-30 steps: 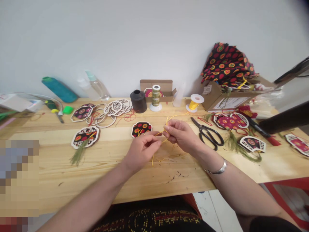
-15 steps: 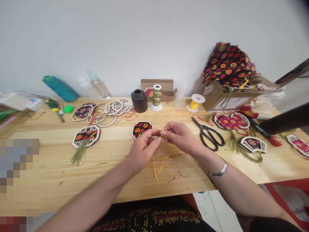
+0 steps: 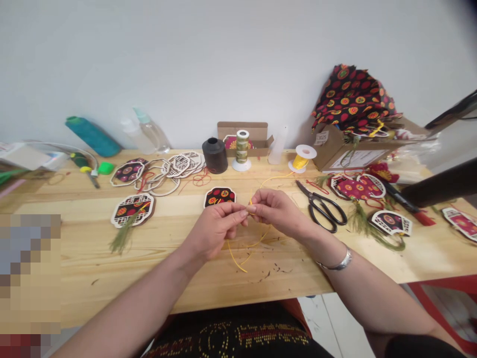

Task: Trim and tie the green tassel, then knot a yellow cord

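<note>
Yellow cord (image 3: 275, 178) runs from a white-flanged spool (image 3: 301, 160) to my fingers, and its loose ends hang below them over the table. My right hand (image 3: 275, 209) pinches the cord between thumb and fingertips. Meeting it fingertip to fingertip, my left hand (image 3: 218, 223) is also closed in a pinch on the cord; the exact spot between the fingers is hidden. Just behind my left hand lies a black patterned ornament (image 3: 219, 196) with a pale wooden edge, partly covered by that hand.
Black scissors (image 3: 324, 211) lie right of my hands. Along the wall stand a black thread cone (image 3: 215, 155), a gold-green thread spool (image 3: 242, 149) and a cardboard box (image 3: 346, 151) heaped with patterned fabric. At left lie a tasselled ornament (image 3: 132, 211) and wooden frames (image 3: 182, 165).
My left hand has turned, its thumb and fingers now folded closer together and covering more of the ornament. The hanging cord ends have swung a little left. My right hand stays almost in place.
</note>
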`<state>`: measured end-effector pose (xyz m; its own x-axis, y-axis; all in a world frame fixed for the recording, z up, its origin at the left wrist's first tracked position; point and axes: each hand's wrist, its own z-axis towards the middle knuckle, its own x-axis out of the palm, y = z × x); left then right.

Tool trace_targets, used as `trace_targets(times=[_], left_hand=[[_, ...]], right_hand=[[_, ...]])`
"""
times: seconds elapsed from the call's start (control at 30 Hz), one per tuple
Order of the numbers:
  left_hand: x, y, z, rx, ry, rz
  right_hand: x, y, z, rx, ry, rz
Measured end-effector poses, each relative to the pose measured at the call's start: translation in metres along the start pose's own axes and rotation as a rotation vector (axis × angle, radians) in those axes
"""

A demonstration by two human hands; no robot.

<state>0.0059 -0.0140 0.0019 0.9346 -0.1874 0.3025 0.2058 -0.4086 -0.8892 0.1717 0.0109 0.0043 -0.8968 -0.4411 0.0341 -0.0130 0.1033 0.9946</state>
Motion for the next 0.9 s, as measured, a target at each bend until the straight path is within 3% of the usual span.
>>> trace_targets(times=[0.27, 0.53, 0.9], left_hand=[[-0.0032, -0.0025, 0.0023, -0.143, 0.078, -0.119], [-0.0021, -0.0010, 0.0025, -0.021, -0.039, -0.020], [-0.0005, -0.0023, 0.0059, 0.078, -0.215, -0.017]], right_hand=[[-0.0039, -0.0011, -0.0004, 0.059, 0.079, 0.045], [-0.0021, 0.0033, -0.0003, 0.039, 0.024, 0.022], [-0.0018, 0.0046, -0.0049, -0.191, -0.200, -0.603]])
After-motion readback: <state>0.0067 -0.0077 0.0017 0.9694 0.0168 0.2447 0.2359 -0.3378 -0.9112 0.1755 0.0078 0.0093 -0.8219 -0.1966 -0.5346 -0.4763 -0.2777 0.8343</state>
